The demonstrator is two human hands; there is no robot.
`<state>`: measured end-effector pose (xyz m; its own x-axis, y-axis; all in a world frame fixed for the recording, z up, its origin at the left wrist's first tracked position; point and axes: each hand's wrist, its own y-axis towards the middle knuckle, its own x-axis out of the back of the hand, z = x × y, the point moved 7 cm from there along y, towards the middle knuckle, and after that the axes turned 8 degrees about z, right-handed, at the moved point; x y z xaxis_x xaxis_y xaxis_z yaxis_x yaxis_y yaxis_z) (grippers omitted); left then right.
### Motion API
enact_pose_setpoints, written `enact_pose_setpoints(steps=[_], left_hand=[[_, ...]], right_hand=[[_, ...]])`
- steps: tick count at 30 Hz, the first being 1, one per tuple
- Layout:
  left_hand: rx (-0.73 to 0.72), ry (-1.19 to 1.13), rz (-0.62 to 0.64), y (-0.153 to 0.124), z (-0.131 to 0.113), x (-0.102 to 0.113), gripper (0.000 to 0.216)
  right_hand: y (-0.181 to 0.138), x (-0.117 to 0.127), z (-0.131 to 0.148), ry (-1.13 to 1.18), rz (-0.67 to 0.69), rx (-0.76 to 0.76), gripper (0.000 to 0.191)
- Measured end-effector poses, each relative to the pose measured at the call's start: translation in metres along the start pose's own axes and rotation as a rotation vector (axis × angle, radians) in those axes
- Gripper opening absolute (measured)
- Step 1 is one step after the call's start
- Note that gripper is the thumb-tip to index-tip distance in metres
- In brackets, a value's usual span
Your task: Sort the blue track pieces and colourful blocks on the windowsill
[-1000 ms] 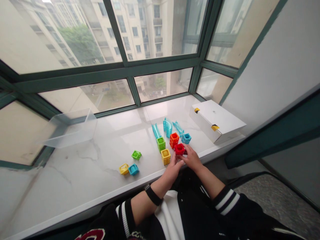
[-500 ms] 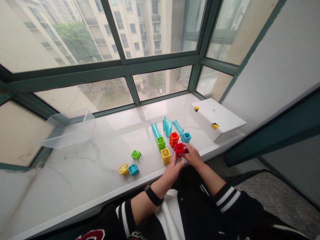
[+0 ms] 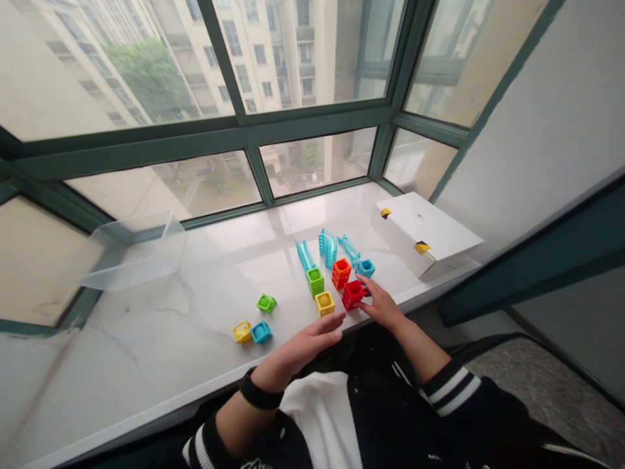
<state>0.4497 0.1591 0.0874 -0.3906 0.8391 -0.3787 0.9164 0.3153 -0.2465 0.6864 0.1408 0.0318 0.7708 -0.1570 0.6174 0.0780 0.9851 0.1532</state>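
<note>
My right hand (image 3: 378, 301) grips a red cube block (image 3: 352, 294) on the white marble sill (image 3: 185, 319). My left hand (image 3: 305, 342) hovers flat with its fingers stretched out, just in front of a yellow cube block (image 3: 324, 303), and holds nothing. Behind stand a green cube block (image 3: 315, 281), an orange cube block (image 3: 340, 273) and a small blue block (image 3: 365, 268). Teal track pieces (image 3: 328, 247) lie behind those.
To the left lie a green flat block (image 3: 266, 303), a yellow block (image 3: 242, 331) and a blue block (image 3: 261, 331). A clear plastic bin (image 3: 134, 251) stands at the back left. A white box (image 3: 424, 233) rests at the right. Windows close off the back.
My left hand has come off the red block and drawn back left toward me, opening flat. My right hand stays on the red block.
</note>
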Motion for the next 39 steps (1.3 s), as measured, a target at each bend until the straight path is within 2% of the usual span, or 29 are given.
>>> enact_pose_setpoints(steps=[1,3,5,9,11,13,16,19,22,33,39], left_hand=[[-0.006,-0.035,0.024,-0.011,-0.008,0.006,0.060],[-0.031,-0.113,-0.018,-0.036,-0.020,0.029,0.058],[-0.079,-0.162,-0.170,-0.064,-0.024,0.063,0.055],[-0.210,-0.242,-0.531,-0.123,-0.016,0.130,0.049],[-0.258,-0.253,-0.687,-0.147,-0.008,0.152,0.050],[-0.285,-0.264,-0.816,-0.165,0.002,0.166,0.051],[-0.297,-0.301,-0.908,-0.177,0.017,0.174,0.052],[-0.308,-0.325,-0.914,-0.179,0.027,0.174,0.053],[-0.312,-0.328,-0.909,-0.181,0.033,0.172,0.054],[-0.286,-0.348,-0.917,-0.181,0.046,0.179,0.056],[-0.287,-0.240,-0.943,-0.181,0.050,0.186,0.059]], right_hand=[[-0.001,0.002,0.002,-0.003,0.015,0.017,0.080],[-0.004,0.010,0.010,-0.017,0.034,0.050,0.081],[-0.005,0.024,0.019,-0.039,0.006,0.079,0.076],[0.006,0.062,0.041,-0.061,-0.200,0.109,0.054],[0.022,0.073,0.051,-0.084,-0.253,0.113,0.042],[0.045,0.073,0.059,-0.133,-0.213,0.120,0.036],[0.079,0.059,0.067,-0.248,-0.078,0.126,0.032],[0.101,0.041,0.065,-0.339,0.038,0.082,0.031],[0.109,0.029,0.060,-0.391,0.093,0.004,0.030],[0.106,0.025,0.056,-0.406,0.092,-0.084,0.025],[0.105,0.024,0.057,-0.425,0.086,-0.085,0.025]])
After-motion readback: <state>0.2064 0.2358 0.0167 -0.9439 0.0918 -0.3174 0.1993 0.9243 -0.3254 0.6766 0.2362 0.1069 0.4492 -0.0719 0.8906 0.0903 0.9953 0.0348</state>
